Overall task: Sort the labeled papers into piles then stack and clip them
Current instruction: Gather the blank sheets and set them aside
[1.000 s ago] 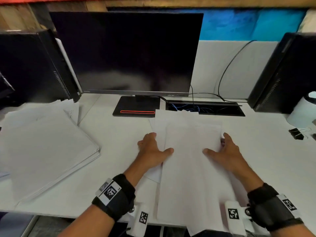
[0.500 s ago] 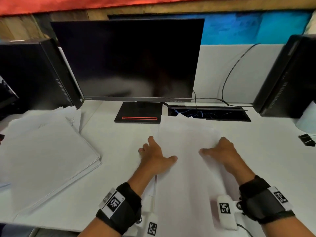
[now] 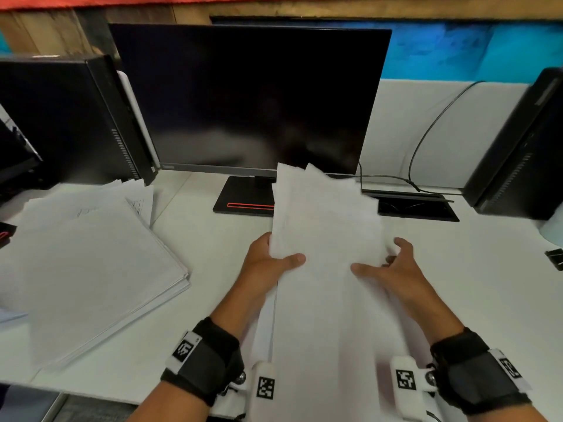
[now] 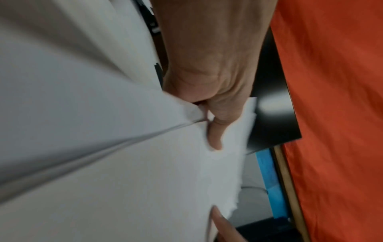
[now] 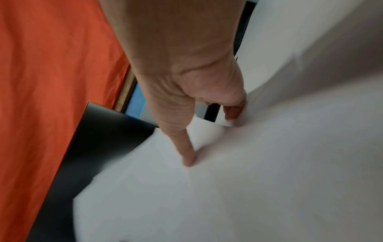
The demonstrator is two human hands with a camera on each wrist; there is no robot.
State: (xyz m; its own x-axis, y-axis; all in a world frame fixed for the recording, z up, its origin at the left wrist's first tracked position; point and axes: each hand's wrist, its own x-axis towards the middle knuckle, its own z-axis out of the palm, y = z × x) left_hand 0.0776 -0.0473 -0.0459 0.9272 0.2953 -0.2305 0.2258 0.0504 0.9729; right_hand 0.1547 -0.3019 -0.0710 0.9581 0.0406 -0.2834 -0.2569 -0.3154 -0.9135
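Both hands, the left hand (image 3: 268, 266) and right hand (image 3: 393, 269), pinched a loose sheaf of white papers (image 3: 326, 226) above the white desk's (image 3: 213, 239) near edge; wrist views showed thumbs on top. A second white paper pile (image 3: 85, 263) lay near the left edge, a black monitor (image 3: 249, 99) behind.

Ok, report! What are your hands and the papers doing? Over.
Left hand and right hand grip the paper stack, lifted. Edges uneven. Monitor close behind.
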